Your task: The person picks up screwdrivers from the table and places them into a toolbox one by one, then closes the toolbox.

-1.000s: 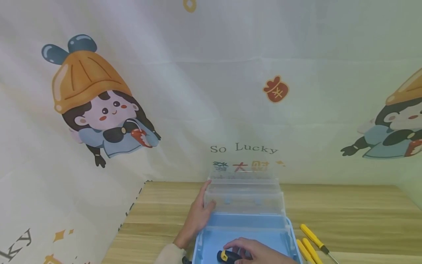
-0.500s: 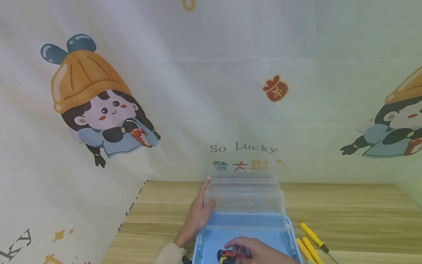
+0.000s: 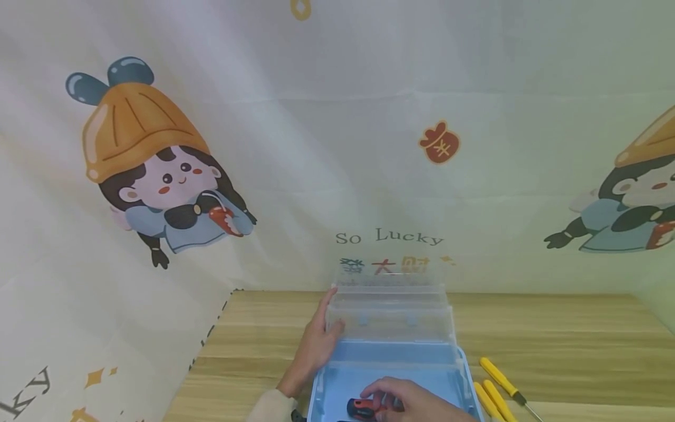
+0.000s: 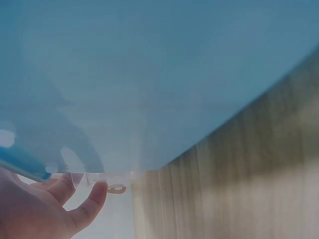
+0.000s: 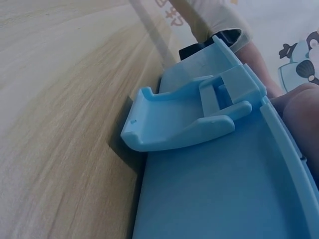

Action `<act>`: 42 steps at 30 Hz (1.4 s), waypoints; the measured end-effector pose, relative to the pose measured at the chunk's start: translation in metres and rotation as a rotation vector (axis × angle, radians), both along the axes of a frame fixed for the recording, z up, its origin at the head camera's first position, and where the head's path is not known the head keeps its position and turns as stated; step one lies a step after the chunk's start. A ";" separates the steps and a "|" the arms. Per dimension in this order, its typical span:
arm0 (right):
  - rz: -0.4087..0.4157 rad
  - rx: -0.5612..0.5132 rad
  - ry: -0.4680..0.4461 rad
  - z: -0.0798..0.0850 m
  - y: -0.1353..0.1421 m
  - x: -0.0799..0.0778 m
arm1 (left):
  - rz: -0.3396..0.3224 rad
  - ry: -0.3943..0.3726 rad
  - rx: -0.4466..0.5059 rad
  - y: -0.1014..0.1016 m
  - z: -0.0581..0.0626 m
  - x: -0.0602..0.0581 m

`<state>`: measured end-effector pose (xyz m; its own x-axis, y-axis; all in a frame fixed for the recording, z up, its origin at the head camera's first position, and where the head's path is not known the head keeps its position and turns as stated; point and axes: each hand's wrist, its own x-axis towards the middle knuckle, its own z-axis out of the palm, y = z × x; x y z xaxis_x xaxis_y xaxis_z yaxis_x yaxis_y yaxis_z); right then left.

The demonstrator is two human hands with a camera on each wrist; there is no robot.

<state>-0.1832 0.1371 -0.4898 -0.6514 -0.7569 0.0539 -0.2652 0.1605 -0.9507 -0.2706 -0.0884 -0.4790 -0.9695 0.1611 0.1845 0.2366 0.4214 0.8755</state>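
Observation:
A light-blue plastic box (image 3: 395,351) lies open on the table in the head view, its clear lid (image 3: 392,325) raised at the back. My left hand (image 3: 319,340) holds the lid's left edge, thumb in front and fingers behind; the left wrist view shows these fingers (image 4: 94,201) by the clear plastic. Inside the box, the curled fingers of my right hand (image 3: 403,398) hold a tool with a black-and-red handle (image 3: 361,408). Its working end is hidden under the hand, so its kind does not show. A blue latch (image 5: 184,119) hangs outward on the box's front.
Several yellow-handled tools lie right of the box, among them a screwdriver (image 3: 501,378) with a metal shaft. The wooden table (image 3: 253,351) runs back to a printed cloth (image 3: 295,176). A black strap (image 5: 209,45) sits on the left wrist.
The handle under my right hand showed black and yellow, then red beside yellow; now black and red faces up. The right fingers have shifted slightly. My left hand and the lid have stayed put.

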 end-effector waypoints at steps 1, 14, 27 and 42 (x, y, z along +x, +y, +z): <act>0.002 -0.003 0.003 0.000 0.000 0.000 | 0.000 -0.001 0.000 0.000 0.000 0.000; 0.022 -0.039 0.014 0.005 0.001 0.001 | -0.019 -0.008 0.013 0.000 -0.001 0.001; 0.031 -0.079 -0.005 0.014 0.007 0.007 | -0.041 0.014 0.014 -0.001 -0.002 -0.001; -0.126 0.006 0.109 0.053 0.045 0.016 | -0.054 0.000 0.034 -0.003 -0.003 -0.003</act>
<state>-0.1672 0.1817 -0.4367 -0.7313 -0.6704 0.1255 -0.3443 0.2040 -0.9165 -0.2733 -0.0910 -0.4824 -0.9596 0.2064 0.1911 0.2583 0.3782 0.8890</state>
